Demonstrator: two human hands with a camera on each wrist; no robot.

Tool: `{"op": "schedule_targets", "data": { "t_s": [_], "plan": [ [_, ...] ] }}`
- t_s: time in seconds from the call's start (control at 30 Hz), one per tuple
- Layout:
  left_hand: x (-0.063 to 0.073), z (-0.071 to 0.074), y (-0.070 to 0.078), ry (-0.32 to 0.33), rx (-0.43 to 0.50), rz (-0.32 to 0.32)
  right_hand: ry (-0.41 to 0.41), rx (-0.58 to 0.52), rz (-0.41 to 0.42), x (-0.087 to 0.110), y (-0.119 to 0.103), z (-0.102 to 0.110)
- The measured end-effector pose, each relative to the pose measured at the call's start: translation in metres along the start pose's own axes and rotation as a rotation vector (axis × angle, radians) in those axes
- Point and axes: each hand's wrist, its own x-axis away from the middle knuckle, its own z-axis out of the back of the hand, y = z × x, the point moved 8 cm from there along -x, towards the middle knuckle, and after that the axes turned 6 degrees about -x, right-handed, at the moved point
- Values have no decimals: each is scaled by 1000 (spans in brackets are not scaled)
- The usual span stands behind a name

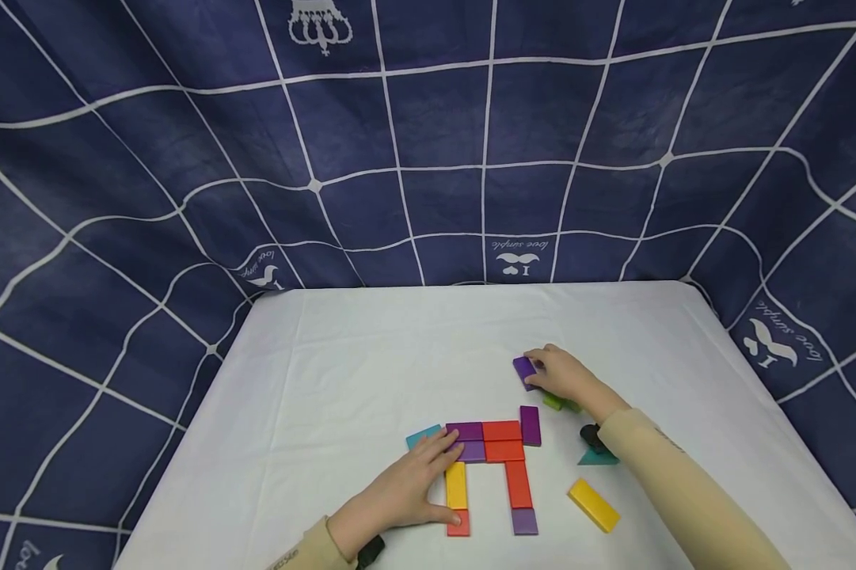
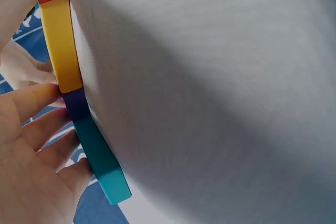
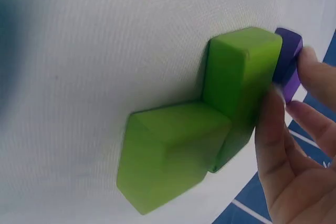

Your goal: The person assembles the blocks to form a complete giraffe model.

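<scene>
A navy cloth curtain w/ white grid lines (image 1: 442, 111) is hung behind & at both sides. Before it, a worktop covered in white cloth (image 1: 342, 340) is seen, reached over by two long beige sleeves (image 1: 673, 475). Near its front, a flat pattern of smooth coloured blocks (image 1: 504, 451) is laid edge to edge: two rows, purple on L & red on R, w/ two legs below. The L leg is made of a yellow rect. block (image 1: 456, 485) & a red block (image 1: 463, 526); the R leg, of red above purple. By the far R corner, a plum rect. block (image 1: 530, 426) is set lengthwise.

The hands are well apart. The L hand (image 1: 402, 491) is spread along the pattern's L side, thumb at the low red block, fingers by the purple end & a teal rect. block (image 1: 422, 435) set aslant; nothing is gripped, prob. b/c only steadying is needed. Beyond the pattern, a violet rect. block (image 1: 522, 370) is pinched by the R hand (image 1: 565, 374), prob. b/c its slim sides suit fingertips; whether it's lifted can't be told.

Close by, two green blocks (image 3: 157, 156) are placed touching. A loose yellow block (image 1: 595, 505) is left apart, nearer the front.
</scene>
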Motion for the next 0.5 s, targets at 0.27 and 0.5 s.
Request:
{"op": "schedule_targets", "data": {
  "t_s": [0.27, 0.5],
  "plan": [
    [0, -2, -1, -8, 19, -2, -28, -49, -28, 0, 5, -1],
    [0, -1, -1, -2, 12, -2, -4, -105, -51, -1, 9, 1]
  ]
}}
